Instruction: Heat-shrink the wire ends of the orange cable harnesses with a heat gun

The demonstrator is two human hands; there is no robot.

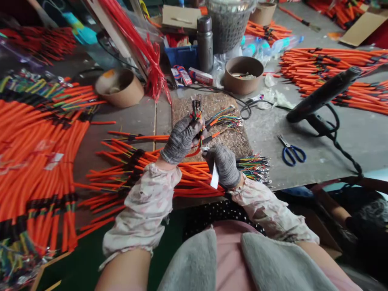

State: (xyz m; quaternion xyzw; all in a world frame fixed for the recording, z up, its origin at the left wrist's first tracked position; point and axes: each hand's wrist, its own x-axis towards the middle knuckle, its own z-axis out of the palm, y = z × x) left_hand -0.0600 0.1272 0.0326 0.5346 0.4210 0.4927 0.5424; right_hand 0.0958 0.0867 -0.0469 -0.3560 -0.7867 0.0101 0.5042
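so, knit-gloved l hand (181,139): grip round blk-sleeved wires (197,107); r hand (224,165): grip pinching flat wht strip (214,178).

The left hand (179,137) and right hand (224,163) are covered by gray ribbed knit gloves (174,148). Loose cream sleeves (148,202), patterned in faint pink, are gathered into frills at both ends. A pink garment (228,254) is worn, overlaid by two plush gray flaps (190,264) with rounded edges; past it, black fabric (209,216) is dotted with white.
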